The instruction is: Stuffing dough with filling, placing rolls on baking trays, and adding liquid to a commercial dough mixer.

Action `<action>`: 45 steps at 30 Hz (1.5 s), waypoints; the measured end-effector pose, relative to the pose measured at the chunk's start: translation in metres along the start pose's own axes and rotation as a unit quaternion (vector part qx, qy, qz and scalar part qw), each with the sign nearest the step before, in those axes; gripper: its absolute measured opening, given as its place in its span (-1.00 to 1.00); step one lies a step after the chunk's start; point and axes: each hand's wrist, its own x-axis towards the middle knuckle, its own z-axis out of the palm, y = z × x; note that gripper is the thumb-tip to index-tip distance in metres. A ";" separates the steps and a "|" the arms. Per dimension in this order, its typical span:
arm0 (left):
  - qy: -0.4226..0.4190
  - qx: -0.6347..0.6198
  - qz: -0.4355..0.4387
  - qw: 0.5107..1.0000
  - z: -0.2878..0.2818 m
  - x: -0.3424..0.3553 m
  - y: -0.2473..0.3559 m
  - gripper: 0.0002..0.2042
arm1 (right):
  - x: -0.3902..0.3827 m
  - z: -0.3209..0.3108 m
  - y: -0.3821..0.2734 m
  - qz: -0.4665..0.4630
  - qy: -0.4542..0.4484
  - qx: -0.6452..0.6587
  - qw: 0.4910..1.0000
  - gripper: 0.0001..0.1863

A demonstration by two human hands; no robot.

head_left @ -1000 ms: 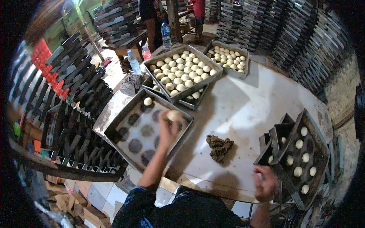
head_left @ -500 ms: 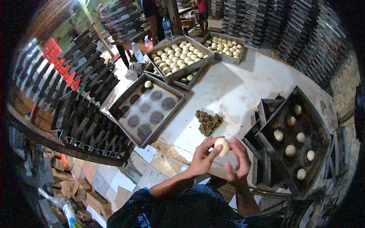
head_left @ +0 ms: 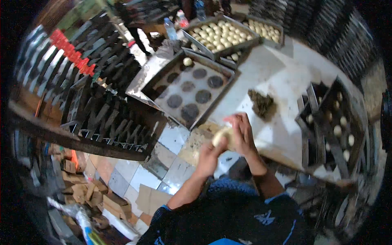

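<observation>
My left hand (head_left: 210, 158) grips a pale dough ball (head_left: 221, 136) with the thumb over it, in front of my body near the table's front edge. Close against the far side of the dough is my right hand (head_left: 243, 134), its fingers stretched out; motion smears both hands. Beyond them a clump of dark brown filling (head_left: 260, 103) lies on the white tabletop (head_left: 281, 134). To the left sits a metal tray (head_left: 212, 112) with dark round marks on its bottom and a single dough ball (head_left: 187, 61) at its far corner.
Trays crowded with dough balls (head_left: 220, 36) stand at the back. Stacked dark trays (head_left: 312, 136) at right hold several dough balls. Bottles (head_left: 170, 29) and a grey cloth (head_left: 166, 50) are behind the left tray. Racked pans (head_left: 110, 118) and cardboard pieces (head_left: 116, 205) lie left.
My view has swung left, so the table things appear farther right. Both hands have come nearer my body with the dough ball, and the right fingers have straightened.
</observation>
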 end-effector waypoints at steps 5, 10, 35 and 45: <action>-0.084 -0.124 -0.104 0.983 -0.026 0.017 -0.030 -0.66 | -0.014 0.034 0.011 0.003 0.038 0.029 0.999 -0.62; -0.073 -0.284 -0.155 0.943 -0.021 0.058 -0.034 -0.60 | -0.016 -0.025 0.087 0.141 0.015 -0.007 0.990 -0.77; -0.142 -0.050 -0.153 0.977 0.134 0.253 -0.062 -0.61 | 0.017 -0.144 0.273 0.365 0.168 0.155 0.902 -0.84; -0.223 -0.050 -0.182 0.957 0.139 0.231 -0.089 -0.65 | 0.047 -0.147 0.147 0.087 0.108 -0.189 0.972 -0.59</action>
